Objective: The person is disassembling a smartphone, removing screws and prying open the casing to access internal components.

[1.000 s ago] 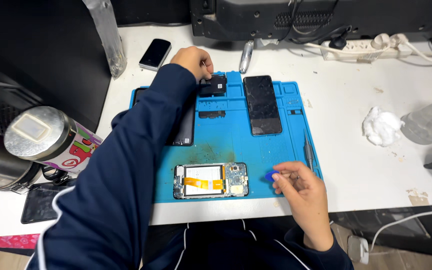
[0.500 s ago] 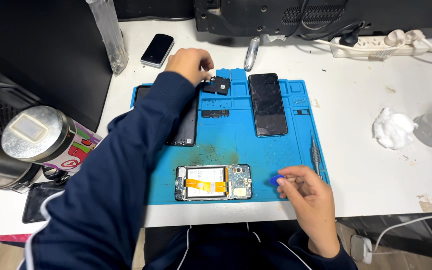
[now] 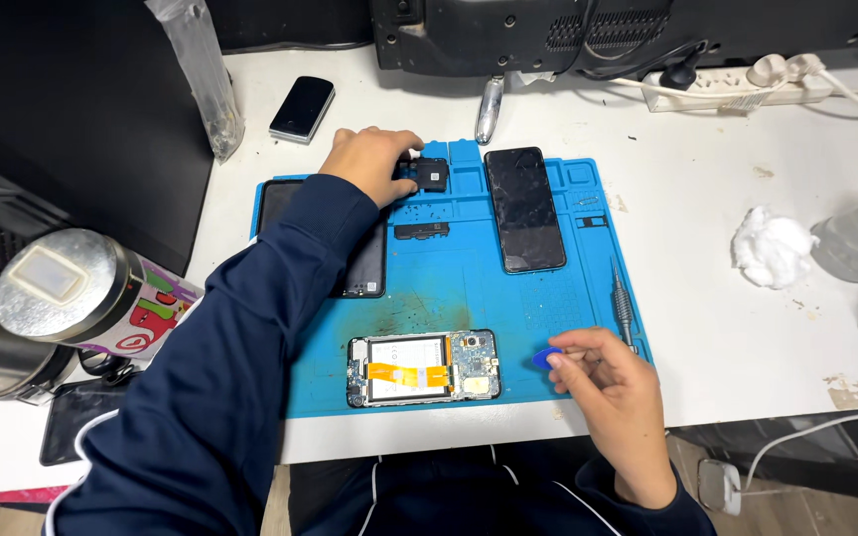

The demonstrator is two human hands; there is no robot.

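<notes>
vs. 0.5 s ago little is changed: the left hand is kept on the same small black part at the far edge of the blue mat, and the right hand is kept at the mat's near right corner w/ the blue pick; only a slight shift of the view is seen, no thing on the mat is moved. left fingers are curled loosely, fingertips touching the small black part's left side; whether it's actually gripped can't be told. right thumb & forefinger are pinched shut on the blue pick, other fingers folded in, the pick's tip held just over the mat's near right edge, just right of the opened phone. the opened phone lies at the mat's near edge, approx. centre, its orange flex cables & circuit board exposed. a black back cover is seen at the mat's left side, partly hidden by the dark blue sleeve. a small black strip lies mid-mat, just nearer than the black part. a dark-screened phone lies on the mat's far right half. a grey screwdriver lies along the mat's right edge, close to the right hand. off the mat, to the right, a white wad is seen on the table; beyond the mat's far left corner a small dark phone lies; left of the mat a metal tumbler stands.
</notes>
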